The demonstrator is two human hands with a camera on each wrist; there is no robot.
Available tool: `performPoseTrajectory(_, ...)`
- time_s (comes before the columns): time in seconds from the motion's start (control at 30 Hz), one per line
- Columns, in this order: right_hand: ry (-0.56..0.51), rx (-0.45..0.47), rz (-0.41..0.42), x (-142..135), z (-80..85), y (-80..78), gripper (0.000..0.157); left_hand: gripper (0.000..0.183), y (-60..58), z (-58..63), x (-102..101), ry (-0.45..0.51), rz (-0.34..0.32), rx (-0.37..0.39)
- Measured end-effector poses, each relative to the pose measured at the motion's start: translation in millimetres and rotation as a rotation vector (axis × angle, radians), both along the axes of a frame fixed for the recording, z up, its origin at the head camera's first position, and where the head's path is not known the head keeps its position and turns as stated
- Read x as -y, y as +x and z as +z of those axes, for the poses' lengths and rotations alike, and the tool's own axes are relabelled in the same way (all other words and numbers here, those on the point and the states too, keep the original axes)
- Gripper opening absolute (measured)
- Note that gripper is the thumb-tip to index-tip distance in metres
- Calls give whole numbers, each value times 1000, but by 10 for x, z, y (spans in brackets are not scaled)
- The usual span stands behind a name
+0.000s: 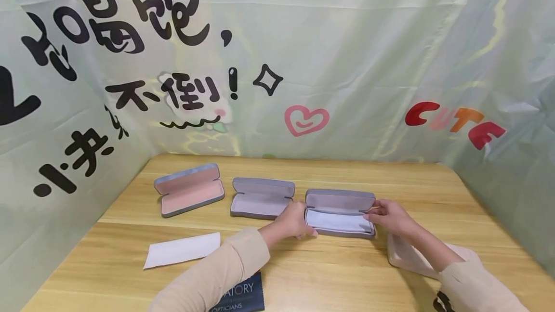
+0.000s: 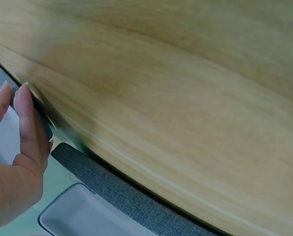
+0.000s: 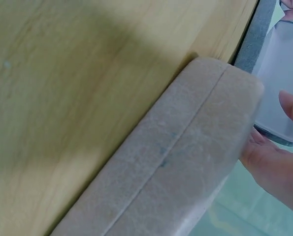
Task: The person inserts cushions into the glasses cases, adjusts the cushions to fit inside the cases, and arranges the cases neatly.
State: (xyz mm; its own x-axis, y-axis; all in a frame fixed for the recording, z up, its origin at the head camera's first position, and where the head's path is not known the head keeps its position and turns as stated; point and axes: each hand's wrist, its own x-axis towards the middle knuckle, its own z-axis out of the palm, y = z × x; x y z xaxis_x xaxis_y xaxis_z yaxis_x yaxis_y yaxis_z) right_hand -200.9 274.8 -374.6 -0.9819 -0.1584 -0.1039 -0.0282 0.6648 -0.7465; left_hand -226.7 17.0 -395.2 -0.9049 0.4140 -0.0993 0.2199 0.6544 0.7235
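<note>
An open grey-purple glasses case (image 1: 340, 200) stands at right of centre, a folded pale cloth (image 1: 337, 220) lying in its lower half. My left hand (image 1: 293, 219) grips the case's left end, thumb near the front edge. At the right end, my right hand (image 1: 393, 217) holds the case between thumb and fingers, the thumb over the end of the cloth. Just left of my left hand is a second open glasses case (image 1: 260, 202), lined in pale lilac. The right wrist view shows a closed beige case (image 3: 185, 147) in front of my right hand.
At the far left stands an open blue glasses case (image 1: 191, 191) with a pink lining. A folded white cloth (image 1: 184, 250) lies nearer. A dark blue printed cloth (image 1: 247, 297) is partly under my left sleeve. Printed fabric (image 1: 360, 85) encloses the wooden table (image 1: 321, 273).
</note>
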Motion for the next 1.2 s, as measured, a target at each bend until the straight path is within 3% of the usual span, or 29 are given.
performPoseTrajectory(0.3, -52, 7, 31, 17, 4, 51, 39, 40, 61, -43, 56, -14, -23, -40)
performPoseTrajectory(0.6, -24, 27, 14, 44, 10, 104, 43, 36, 94, -64, 138, 22, -82, -68)
performPoseTrajectory(1.2, -20, 23, 29, 97, 8, 232, 44, 63, 181, -115, 266, 29, -91, -77)
